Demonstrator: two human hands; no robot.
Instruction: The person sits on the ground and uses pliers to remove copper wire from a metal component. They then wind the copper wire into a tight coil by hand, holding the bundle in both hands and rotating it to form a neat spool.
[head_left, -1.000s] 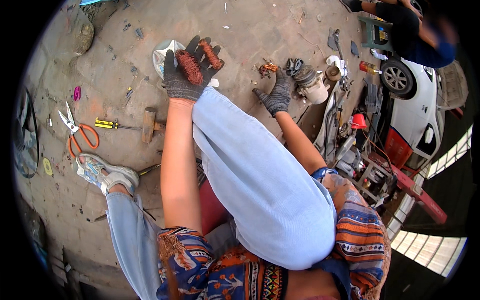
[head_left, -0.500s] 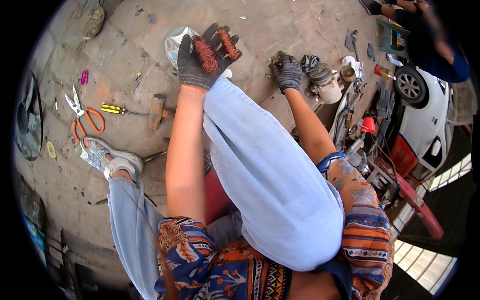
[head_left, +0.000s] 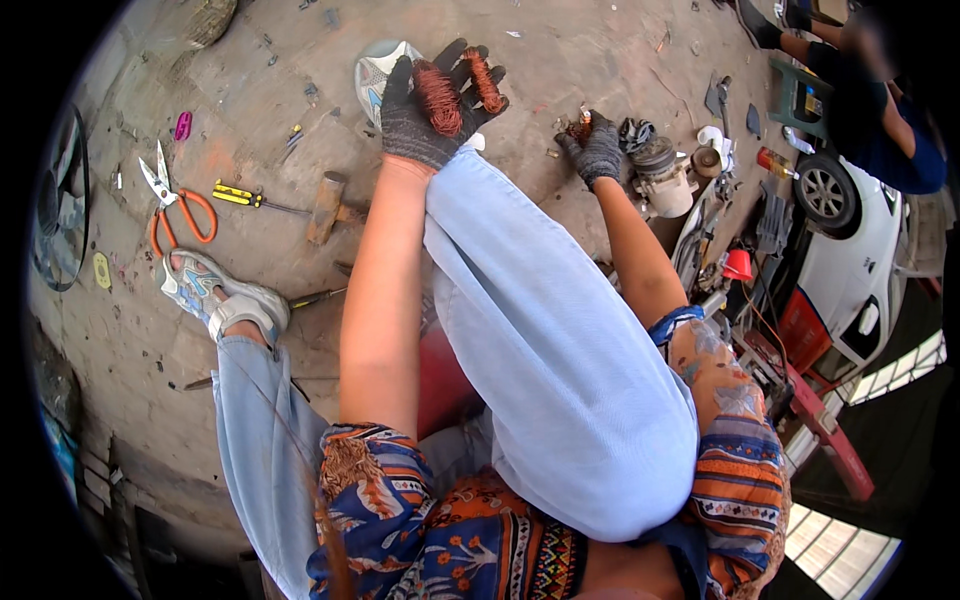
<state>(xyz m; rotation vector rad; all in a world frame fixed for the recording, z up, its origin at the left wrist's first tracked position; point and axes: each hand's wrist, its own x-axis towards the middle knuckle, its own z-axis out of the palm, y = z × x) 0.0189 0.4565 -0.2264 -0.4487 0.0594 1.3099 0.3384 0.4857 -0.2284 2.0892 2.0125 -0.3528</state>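
My left hand [head_left: 425, 120], in a dark grey knit glove, is turned palm up above my shoe. Two bundles of reddish copper wire rest in it: a thick bundle [head_left: 438, 98] across the palm and a slimmer bundle [head_left: 484, 80] by the fingers. My right hand [head_left: 592, 150], gloved the same way, is low over the floor beside a round metal machine part. Its fingers are closed on a small bundle of copper wire [head_left: 579, 126], which shows at the fingertips.
Orange-handled shears [head_left: 180, 205], a yellow screwdriver [head_left: 238, 194] and a hammer [head_left: 325, 208] lie left of my left forearm. A motor-like metal part [head_left: 662, 180] stands by my right hand. Farther right are a white car [head_left: 850, 270] and another person [head_left: 880, 110].
My right hand has lifted slightly, and the copper wire at its fingertips now shows. The view has shifted a little; my left hand still holds both bundles.
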